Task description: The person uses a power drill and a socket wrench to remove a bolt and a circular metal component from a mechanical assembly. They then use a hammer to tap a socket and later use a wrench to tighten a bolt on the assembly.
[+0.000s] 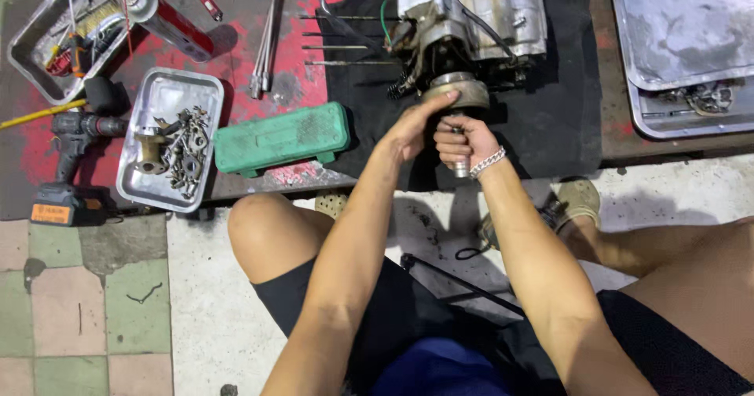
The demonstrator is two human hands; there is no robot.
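Head view, person seated low at a bench [259,90] painted red and worn.

Engine [471,11] sits on a black mat [550,121] at the bench's near edge. A round metal drum [458,90] sticks out of the engine's near side, facing the person.

Left hand [412,125]: palm and fingers laid against the drum's rim from the left, fingertips on top of it. Pressing or steadying, not wrapped around.

Right hand [462,143]: fist closed around a metal tool handle [460,164], which runs up into the drum's centre. Chain bracelet on that wrist.

Around it:
- Green case [281,138], shut, just left of the mat.
- Steel tray [169,137] with bolts and small parts, left of the case.
- Cordless drill [67,160] at the bench's left edge.
- Spray can [169,23] lying on its side, beside a 2nd tray [47,31] of brushes.
- 4 long studs [345,47] stick out left from the engine.
- 2 stacked trays [683,66] at far right.
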